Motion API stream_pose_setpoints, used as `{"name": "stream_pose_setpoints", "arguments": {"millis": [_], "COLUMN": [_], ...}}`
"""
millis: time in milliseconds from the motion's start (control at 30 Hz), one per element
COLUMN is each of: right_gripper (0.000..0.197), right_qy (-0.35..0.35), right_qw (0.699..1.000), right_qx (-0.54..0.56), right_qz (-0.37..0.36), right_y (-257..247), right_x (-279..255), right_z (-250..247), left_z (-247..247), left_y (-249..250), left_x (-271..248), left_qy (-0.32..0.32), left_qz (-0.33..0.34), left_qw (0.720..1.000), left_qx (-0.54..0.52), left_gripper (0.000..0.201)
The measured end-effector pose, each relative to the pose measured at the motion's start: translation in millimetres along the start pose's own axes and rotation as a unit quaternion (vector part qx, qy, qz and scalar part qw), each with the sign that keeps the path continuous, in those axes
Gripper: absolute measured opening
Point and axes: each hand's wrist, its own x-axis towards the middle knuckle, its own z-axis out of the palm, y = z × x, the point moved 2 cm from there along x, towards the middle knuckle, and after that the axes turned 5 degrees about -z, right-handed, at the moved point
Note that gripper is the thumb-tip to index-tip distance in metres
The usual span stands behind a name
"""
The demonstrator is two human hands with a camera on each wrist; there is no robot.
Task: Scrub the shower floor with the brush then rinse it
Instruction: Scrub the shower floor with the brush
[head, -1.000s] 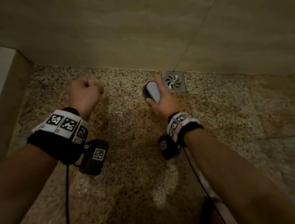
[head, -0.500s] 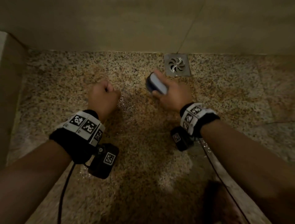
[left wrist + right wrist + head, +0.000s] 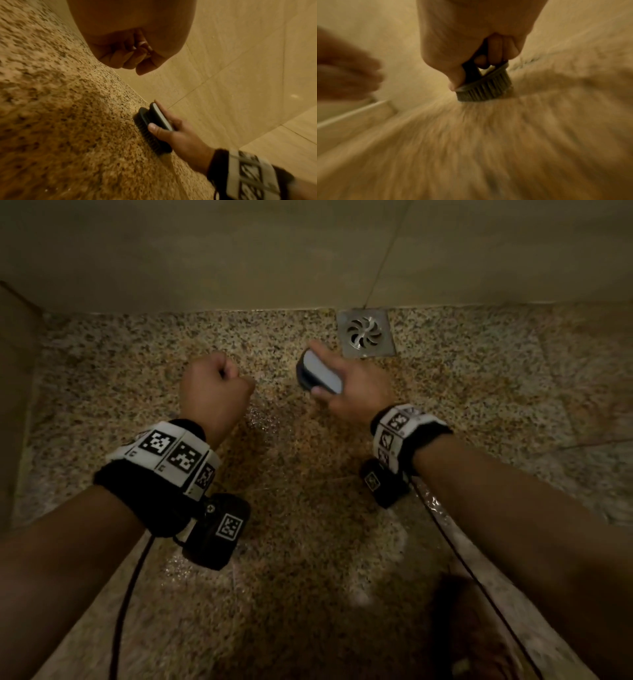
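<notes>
**Brush down on the shower floor, right by the drain**

Speckled granite shower floor (image 3: 479, 412) with beige wall tiles (image 3: 205, 251) behind it, and wet patches glinting on the stone between the two wrists. Right hand (image 3: 356, 392) has its fingers and thumb wrapped around the brush (image 3: 320, 371) — dark body, pale top, bristles pressed flat on the floor, as the left wrist view shows (image 3: 152, 129). A square metal drain (image 3: 365, 333) sits just beyond that hand's fingertips, up against the wall. Left hand (image 3: 214, 386) is balled into a fist with nothing in it, hovering over the floor off to the side of the brush — near it, not touching. Right wrist view is heavily blurred, but the bristles (image 3: 485, 88) are clearly on the stone.
</notes>
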Motion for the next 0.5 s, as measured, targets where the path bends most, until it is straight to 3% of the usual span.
{"name": "stream_pose_setpoints", "arguments": {"millis": [67, 133, 233, 300, 333, 400, 467, 500], "right_gripper": [0.079, 0.080, 0.066, 0.057, 0.055, 0.064, 0.080, 0.084], "right_qy": [-0.013, -0.039, -0.138, -0.157, -0.119, -0.042, -0.023, -0.023], "right_qw": [0.999, 0.987, 0.940, 0.930, 0.939, 0.974, 0.993, 0.996], "right_qx": [0.034, 0.112, 0.162, 0.139, 0.136, 0.126, 0.101, 0.082], "right_qz": [-0.029, -0.112, -0.268, -0.303, -0.291, -0.186, -0.057, -0.027], "right_y": [-16.9, -55.6, -103.4, -100.1, -91.7, -66.5, -33.2, -21.1], "right_x": [-10.2, -52.3, -127.7, -132.2, -117.7, -74.9, -32.1, -20.8], "right_z": [-1.6, 10.3, 49.3, 60.7, 59.0, 36.5, 14.0, 7.3], "left_z": [-1.3, -4.8, -11.6, -15.5, -17.0, -16.9, -11.3, -7.8], "left_y": [2.9, 2.7, -2.0, -6.8, -8.6, -10.0, -7.3, -5.6], "left_x": [-1.9, -4.7, -7.6, -7.9, -7.6, -10.8, -15.7, -17.7], "left_qy": [0.000, -0.004, -0.010, -0.004, 0.002, -0.003, -0.019, -0.029], "left_qz": [0.019, 0.034, 0.024, 0.021, 0.024, 0.026, 0.027, 0.027], "left_qw": [1.000, 0.999, 1.000, 1.000, 0.999, 0.999, 0.999, 0.998], "left_qx": [0.008, 0.014, 0.006, 0.014, 0.026, 0.044, 0.042, 0.040], "left_gripper": [0.037, 0.036, 0.037, 0.038, 0.038, 0.038, 0.038, 0.038]}}
